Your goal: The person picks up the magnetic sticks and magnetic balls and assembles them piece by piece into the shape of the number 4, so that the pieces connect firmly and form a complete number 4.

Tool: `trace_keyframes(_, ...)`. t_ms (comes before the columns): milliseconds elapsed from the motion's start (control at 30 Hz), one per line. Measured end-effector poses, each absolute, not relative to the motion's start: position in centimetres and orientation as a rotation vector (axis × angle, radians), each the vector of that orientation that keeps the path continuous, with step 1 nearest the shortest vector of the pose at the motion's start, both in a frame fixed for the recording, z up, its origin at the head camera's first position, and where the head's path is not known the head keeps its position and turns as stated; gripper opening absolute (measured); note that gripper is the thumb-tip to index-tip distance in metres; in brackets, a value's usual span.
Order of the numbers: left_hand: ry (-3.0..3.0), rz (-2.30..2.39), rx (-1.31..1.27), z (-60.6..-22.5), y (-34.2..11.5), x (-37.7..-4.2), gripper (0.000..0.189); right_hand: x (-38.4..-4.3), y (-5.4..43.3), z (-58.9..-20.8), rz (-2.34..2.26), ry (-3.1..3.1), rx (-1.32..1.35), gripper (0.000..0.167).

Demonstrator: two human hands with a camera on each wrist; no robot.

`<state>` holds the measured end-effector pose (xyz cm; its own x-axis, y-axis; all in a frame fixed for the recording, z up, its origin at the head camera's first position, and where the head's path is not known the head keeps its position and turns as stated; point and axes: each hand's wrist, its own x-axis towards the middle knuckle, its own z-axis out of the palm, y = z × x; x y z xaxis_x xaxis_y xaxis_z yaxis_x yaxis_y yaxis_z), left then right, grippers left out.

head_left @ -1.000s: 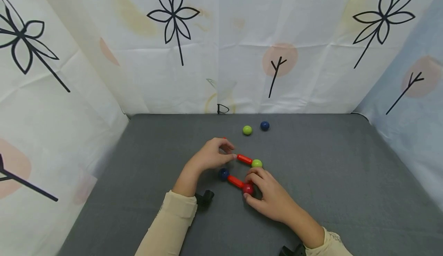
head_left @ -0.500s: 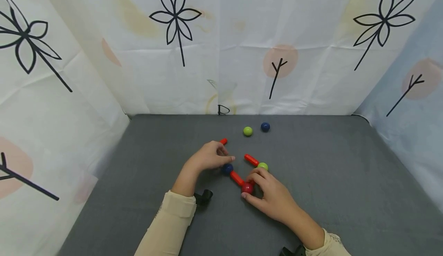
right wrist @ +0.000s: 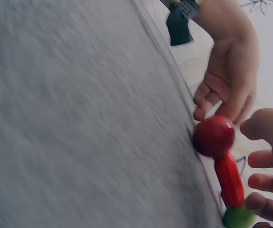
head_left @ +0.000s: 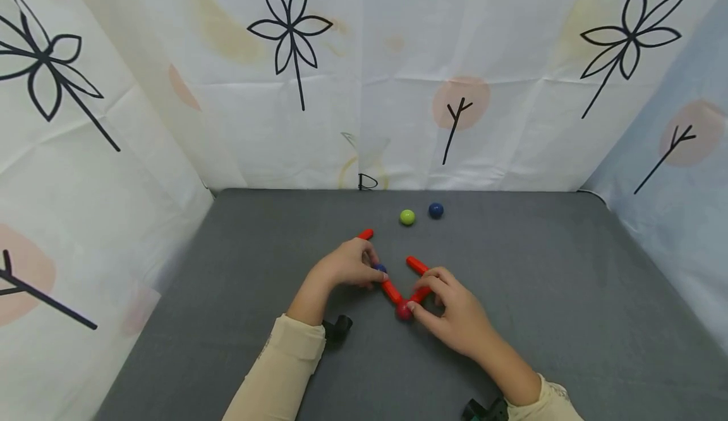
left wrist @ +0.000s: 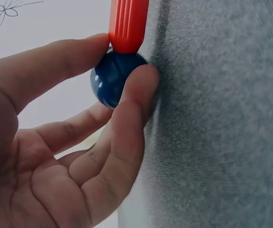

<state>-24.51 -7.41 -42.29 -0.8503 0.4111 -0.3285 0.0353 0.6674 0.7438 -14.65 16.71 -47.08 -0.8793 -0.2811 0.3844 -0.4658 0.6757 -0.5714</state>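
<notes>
A blue ball (left wrist: pixel 110 78) sits pinched between thumb and fingers of my left hand (head_left: pixel 348 264). From it a red stick (head_left: pixel 391 292) runs to a red ball (head_left: pixel 404 310), and a second red stick (right wrist: pixel 229 180) joins that ball to a green ball (right wrist: pixel 238 217), which my right hand (head_left: pixel 457 317) covers in the head view. The right thumb is close beside the red ball, its fingers loosely bent along the second stick, with a gap in the right wrist view. Another red stick (head_left: pixel 417 264) extends beyond the right fingertips.
Behind the left hand lies one more red stick (head_left: pixel 366 234), its near end hidden. A loose green ball (head_left: pixel 407 217) and a blue ball (head_left: pixel 436 210) rest toward the back of the grey table (head_left: pixel 540 269). Patterned cloth (head_left: pixel 392 61) surrounds it.
My left hand has come down to the blue ball and taken hold of it. The right hand has shifted off the red ball toward the second stick. The joined pieces have turned slightly.
</notes>
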Motion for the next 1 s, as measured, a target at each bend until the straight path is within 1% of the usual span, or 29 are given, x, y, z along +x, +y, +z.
trace_keyframes(100,2.42,1.093,0.353,-42.4,-7.3,-24.6,0.026,-15.3,17.6,-47.1,0.96,-2.547,0.565,0.02)
trace_keyframes(200,2.446,1.11,0.345,-42.6,-7.2,-24.8,0.026,-15.8,18.4,-47.2,0.972,-2.539,0.51,0.021)
trace_keyframes(433,2.543,1.143,0.348,-43.3,-6.8,-25.0,0.024,-16.2,19.1,-47.5,1.194,-2.615,0.408,0.019)
trace_keyframes(633,2.629,1.172,0.328,-43.4,-6.5,-24.9,0.025,-16.2,19.0,-47.6,1.27,-2.652,0.43,0.021)
trace_keyframes(833,2.655,1.178,0.31,-43.3,-6.2,-24.7,0.026,-16.1,18.8,-47.5,1.308,-2.674,0.447,0.02)
trace_keyframes(1000,2.669,1.148,0.364,-43.2,-6.3,-24.8,0.026,-16.1,18.8,-47.4,1.328,-2.689,0.459,0.019)
